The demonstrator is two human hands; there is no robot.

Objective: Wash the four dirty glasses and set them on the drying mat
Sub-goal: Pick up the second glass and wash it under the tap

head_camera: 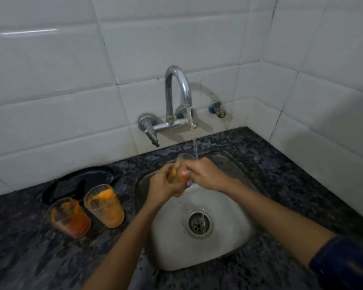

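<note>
Over the steel sink (235,243) I hold a glass (179,164) smeared with orange residue, tilted with its mouth toward the tap. My left hand (162,184) grips its lower body and my right hand (205,174) is closed around its upper side. Water (194,141) runs from the tap and falls just beside the glass rim. Two more dirty glasses stand upright on the counter to the left: one with orange smears (105,206), one with reddish-orange residue (69,218). No drying mat is in view.
A chrome wall tap (174,97) with a curved spout is above the sink. A dark round plate (80,181) lies behind the two glasses. A small valve (217,109) sticks from the tiled wall. Dark speckled granite counter (291,170) surrounds the sink; the drain (198,223) is open.
</note>
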